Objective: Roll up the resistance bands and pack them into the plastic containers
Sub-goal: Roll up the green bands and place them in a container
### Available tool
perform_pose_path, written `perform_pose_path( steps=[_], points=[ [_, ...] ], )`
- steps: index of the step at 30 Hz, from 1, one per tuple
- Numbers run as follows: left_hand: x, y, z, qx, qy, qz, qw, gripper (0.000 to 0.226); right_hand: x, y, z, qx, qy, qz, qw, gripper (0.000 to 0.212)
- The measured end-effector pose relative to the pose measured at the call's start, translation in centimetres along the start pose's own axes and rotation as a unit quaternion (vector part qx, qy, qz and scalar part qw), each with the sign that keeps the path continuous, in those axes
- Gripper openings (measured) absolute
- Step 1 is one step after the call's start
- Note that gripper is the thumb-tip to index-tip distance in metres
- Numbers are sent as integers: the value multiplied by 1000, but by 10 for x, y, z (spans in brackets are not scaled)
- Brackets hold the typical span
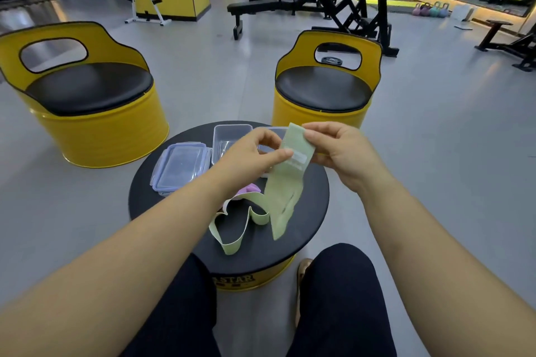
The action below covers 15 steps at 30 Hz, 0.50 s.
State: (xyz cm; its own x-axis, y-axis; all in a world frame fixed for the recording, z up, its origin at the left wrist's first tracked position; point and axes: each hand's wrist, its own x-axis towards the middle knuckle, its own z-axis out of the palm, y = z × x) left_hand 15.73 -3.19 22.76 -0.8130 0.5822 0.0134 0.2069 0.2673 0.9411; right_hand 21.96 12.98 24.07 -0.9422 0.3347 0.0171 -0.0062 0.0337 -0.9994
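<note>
A grey gym floor (217,72) ran back to a weight bench (261,6) and a row of kettlebells (430,9) far off. Two yellow barrel chairs with black seats stood on it, one at left (87,95) and one at right (324,90), both beyond the counter (313,197), a round black-topped yellow barrel. The person sat at its near side, dark-trousered knees (339,298) on either side of it.

On the far left of the counter lay a clear box (181,166) with its blue-trimmed lid clipped on. Just beside it, to the right, stood an open box (229,139), nothing visible inside. Another clear piece sat further right (mostly hidden behind the hands, so I could not tell what it was).

The green band (287,191) was held up over the middle of the counter, unrolled. Its upper end stood between the two hands and the rest hung down, the lower part lying in loose loops on the near half of the top.

The right hand (339,151) gripped the band's top edge, fingers curled over it. The left hand (249,153) pinched the strip a little lower, thumb and forefinger closed on it near a pale label.

A pink band (249,189) lay bunched on the counter beneath the left wrist, touching the green loops.
</note>
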Motion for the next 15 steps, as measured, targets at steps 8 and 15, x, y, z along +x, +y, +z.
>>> perform_pose_path(
  steps=[8,15],
  points=[
    [-4,7,8,-134,-6,24,991,13,-5,-12,0,-112,-88,-27,989,10],
    [-5,9,7,-157,20,25,987,5,-12,-9,-3,-104,-46,-52,992,10]
  ],
)
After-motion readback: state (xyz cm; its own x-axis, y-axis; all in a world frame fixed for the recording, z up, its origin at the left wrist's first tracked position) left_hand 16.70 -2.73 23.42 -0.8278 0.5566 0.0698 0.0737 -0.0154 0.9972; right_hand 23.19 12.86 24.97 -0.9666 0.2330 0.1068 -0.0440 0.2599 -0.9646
